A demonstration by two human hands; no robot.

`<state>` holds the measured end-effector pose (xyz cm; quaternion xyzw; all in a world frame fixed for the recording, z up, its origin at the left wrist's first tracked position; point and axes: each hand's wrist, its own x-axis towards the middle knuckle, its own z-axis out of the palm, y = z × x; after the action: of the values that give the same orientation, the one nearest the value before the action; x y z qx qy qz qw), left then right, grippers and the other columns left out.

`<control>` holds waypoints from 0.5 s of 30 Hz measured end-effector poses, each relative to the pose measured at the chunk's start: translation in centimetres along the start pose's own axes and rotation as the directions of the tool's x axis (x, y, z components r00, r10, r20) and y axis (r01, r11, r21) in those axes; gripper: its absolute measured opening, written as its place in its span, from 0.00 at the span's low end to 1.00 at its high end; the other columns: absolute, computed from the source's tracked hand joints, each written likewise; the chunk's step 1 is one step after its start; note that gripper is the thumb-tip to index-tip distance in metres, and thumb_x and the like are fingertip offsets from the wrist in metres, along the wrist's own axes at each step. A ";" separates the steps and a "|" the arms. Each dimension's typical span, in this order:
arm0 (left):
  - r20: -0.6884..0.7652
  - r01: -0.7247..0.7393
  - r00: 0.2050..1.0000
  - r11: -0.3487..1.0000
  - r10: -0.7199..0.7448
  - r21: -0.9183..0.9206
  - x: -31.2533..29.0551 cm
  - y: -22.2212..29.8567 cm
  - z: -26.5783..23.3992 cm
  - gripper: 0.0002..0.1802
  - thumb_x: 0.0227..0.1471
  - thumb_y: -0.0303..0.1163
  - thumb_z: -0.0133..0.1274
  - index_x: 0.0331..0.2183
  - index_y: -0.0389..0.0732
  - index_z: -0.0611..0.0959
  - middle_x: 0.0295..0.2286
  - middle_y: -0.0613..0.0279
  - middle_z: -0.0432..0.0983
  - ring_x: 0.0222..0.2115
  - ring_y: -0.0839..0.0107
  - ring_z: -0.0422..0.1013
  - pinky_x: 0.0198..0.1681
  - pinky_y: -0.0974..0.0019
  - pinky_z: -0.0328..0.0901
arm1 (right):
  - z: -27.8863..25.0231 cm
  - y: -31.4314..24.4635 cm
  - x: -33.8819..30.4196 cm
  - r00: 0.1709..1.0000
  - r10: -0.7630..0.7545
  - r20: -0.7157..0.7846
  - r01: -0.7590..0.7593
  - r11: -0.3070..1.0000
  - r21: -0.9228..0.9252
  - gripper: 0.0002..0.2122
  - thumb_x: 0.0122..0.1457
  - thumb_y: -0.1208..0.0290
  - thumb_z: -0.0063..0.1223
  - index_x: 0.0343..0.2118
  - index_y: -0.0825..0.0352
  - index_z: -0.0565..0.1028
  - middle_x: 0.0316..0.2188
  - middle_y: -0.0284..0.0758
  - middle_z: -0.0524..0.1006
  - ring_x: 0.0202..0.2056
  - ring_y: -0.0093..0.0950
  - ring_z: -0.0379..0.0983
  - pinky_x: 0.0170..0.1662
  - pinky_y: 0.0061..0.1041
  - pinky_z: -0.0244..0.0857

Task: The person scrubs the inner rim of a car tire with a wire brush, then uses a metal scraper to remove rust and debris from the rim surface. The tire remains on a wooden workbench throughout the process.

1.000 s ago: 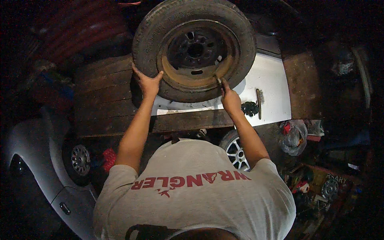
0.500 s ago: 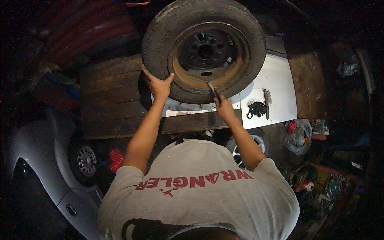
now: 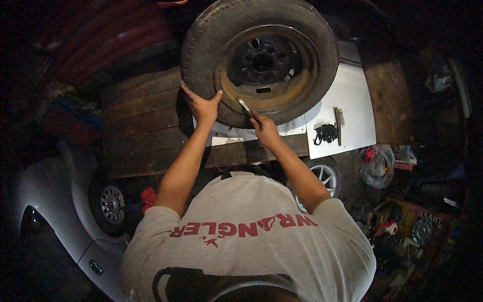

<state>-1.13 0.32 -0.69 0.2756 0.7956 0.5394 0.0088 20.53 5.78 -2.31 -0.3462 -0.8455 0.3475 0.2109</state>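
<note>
A car wheel [image 3: 262,103] stands tilted before me, its black tyre around a dark steel rim with brown, rusty-looking patches on the lower inner face. My left hand [image 3: 204,106] grips the tyre's lower left side, thumb on the sidewall and fingers round the tread. In my right hand [image 3: 266,132], closed over the dark handle, is a short hand tool [image 3: 244,105] with a pale, metal-looking end. That end touches or nearly touches the rim's lower left edge; its exact kind is hard to make out.
Beneath the wheel are a wooden plank table [image 3: 141,121] and a white sheet [image 3: 357,105]. On the sheet lie a narrow brush [image 3: 338,126] and a black tangled bundle [image 3: 326,134]. A grey car [image 3: 65,201] is at left; a spoked wheel [image 3: 327,176] sits below the table.
My right hand has moved the tool left along the rim's lower edge. The left hand keeps its hold on the tyre. The whole view has shifted slightly.
</note>
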 end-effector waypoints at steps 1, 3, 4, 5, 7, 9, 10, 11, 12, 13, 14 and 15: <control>-0.007 -0.015 1.000 1.000 0.015 -0.003 0.1 -0.6 0.3 0.70 0.32 0.38 0.72 0.64 0.37 0.40 0.60 0.33 0.48 0.61 0.41 0.49 0.64 0.50 0.47 | 0.7 -0.7 0.9 0.999 -0.042 -0.021 0.042 0.999 0.006 0.15 0.62 0.66 0.49 0.50 0.64 0.73 0.42 0.51 0.76 0.44 0.51 0.72 0.45 0.44 0.67; -0.006 -0.029 1.000 1.000 0.029 -0.005 0.2 -0.6 0.4 0.70 0.32 0.38 0.73 0.64 0.37 0.40 0.60 0.33 0.48 0.61 0.41 0.49 0.64 0.51 0.47 | 2.7 -0.3 2.6 0.992 -0.086 -0.091 0.081 0.995 -0.055 0.15 0.61 0.66 0.49 0.51 0.61 0.73 0.41 0.49 0.76 0.42 0.51 0.72 0.44 0.43 0.68; 0.002 -0.023 1.000 1.000 0.023 -0.005 0.3 -0.5 0.4 0.71 0.32 0.39 0.73 0.64 0.37 0.40 0.61 0.33 0.48 0.61 0.41 0.49 0.64 0.51 0.47 | 2.3 -1.2 3.0 0.989 -0.094 -0.117 0.090 0.995 -0.044 0.16 0.60 0.66 0.50 0.51 0.60 0.73 0.40 0.48 0.76 0.41 0.50 0.73 0.44 0.43 0.68; 0.009 -0.017 1.000 1.000 0.017 -0.005 0.4 -0.4 0.3 0.71 0.32 0.39 0.73 0.64 0.37 0.39 0.61 0.33 0.48 0.61 0.41 0.49 0.64 0.51 0.47 | 1.9 -1.6 3.4 0.985 -0.102 -0.142 0.099 0.995 -0.033 0.16 0.60 0.66 0.51 0.51 0.59 0.73 0.40 0.48 0.76 0.41 0.50 0.73 0.44 0.43 0.68; 0.021 0.019 1.000 1.000 -0.019 -0.003 0.5 -1.1 0.6 0.71 0.32 0.40 0.72 0.64 0.37 0.39 0.61 0.33 0.48 0.61 0.42 0.49 0.64 0.51 0.48 | -0.4 0.4 2.1 1.000 0.003 0.031 0.004 0.976 -0.216 0.19 0.57 0.67 0.53 0.53 0.51 0.72 0.41 0.44 0.76 0.41 0.48 0.74 0.43 0.42 0.70; 0.022 0.036 0.999 0.999 -0.036 0.002 0.3 -1.5 0.5 0.71 0.33 0.41 0.72 0.64 0.38 0.39 0.61 0.33 0.48 0.61 0.43 0.49 0.63 0.52 0.49 | -2.3 1.3 0.6 0.998 -0.003 0.063 0.015 0.981 -0.193 0.21 0.56 0.68 0.54 0.54 0.47 0.72 0.44 0.41 0.75 0.41 0.46 0.74 0.42 0.42 0.71; 0.017 0.030 0.999 1.000 -0.030 0.009 0.3 -1.4 0.4 0.71 0.33 0.42 0.72 0.64 0.38 0.39 0.61 0.33 0.48 0.61 0.43 0.50 0.63 0.52 0.49 | -2.6 1.6 0.3 0.997 -0.018 0.079 0.036 0.972 -0.231 0.25 0.54 0.72 0.55 0.56 0.44 0.69 0.48 0.41 0.72 0.41 0.47 0.74 0.42 0.42 0.71; 0.011 0.023 1.000 1.000 -0.024 0.015 0.2 -1.2 0.3 0.71 0.33 0.42 0.72 0.64 0.38 0.38 0.61 0.33 0.48 0.61 0.43 0.50 0.63 0.53 0.49 | -2.4 1.8 0.7 0.998 -0.053 0.035 0.059 0.978 -0.202 0.27 0.53 0.72 0.55 0.58 0.43 0.67 0.49 0.42 0.71 0.41 0.48 0.74 0.42 0.42 0.71; 0.025 0.051 0.998 0.999 -0.052 0.012 0.1 -1.0 0.3 0.71 0.33 0.42 0.72 0.64 0.39 0.38 0.61 0.33 0.48 0.61 0.43 0.50 0.63 0.53 0.50 | -1.8 1.8 1.4 0.996 -0.086 -0.009 0.083 0.981 -0.174 0.29 0.53 0.73 0.55 0.59 0.43 0.65 0.50 0.43 0.70 0.41 0.49 0.74 0.42 0.43 0.71; 0.038 0.081 0.996 0.997 -0.081 0.013 0.2 -0.6 0.2 0.71 0.33 0.42 0.72 0.64 0.39 0.38 0.61 0.34 0.48 0.61 0.44 0.50 0.63 0.54 0.50 | -1.2 1.7 2.2 0.992 -0.116 -0.052 0.108 0.984 -0.142 0.32 0.52 0.74 0.55 0.60 0.42 0.63 0.51 0.44 0.69 0.41 0.49 0.74 0.42 0.43 0.72; 0.054 0.111 0.992 0.994 -0.112 0.014 0.0 -0.3 0.1 0.71 0.33 0.42 0.72 0.64 0.39 0.38 0.61 0.34 0.48 0.61 0.44 0.51 0.63 0.54 0.50 | -1.0 1.0 3.1 0.990 -0.135 -0.034 0.129 0.981 -0.142 0.32 0.52 0.74 0.56 0.61 0.43 0.63 0.51 0.45 0.69 0.41 0.50 0.74 0.42 0.43 0.71; 0.054 0.094 0.994 0.995 -0.095 0.021 0.0 0.1 0.0 0.71 0.33 0.42 0.72 0.64 0.40 0.38 0.61 0.34 0.48 0.61 0.44 0.51 0.63 0.54 0.50 | -0.9 0.3 4.1 0.988 -0.153 -0.017 0.149 0.979 -0.141 0.33 0.51 0.75 0.56 0.61 0.43 0.63 0.50 0.45 0.70 0.41 0.50 0.73 0.41 0.42 0.71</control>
<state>-1.15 0.32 -0.58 0.2523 0.8121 0.5234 0.0536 18.42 9.28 -1.46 -0.2996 -0.8885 0.2660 0.2237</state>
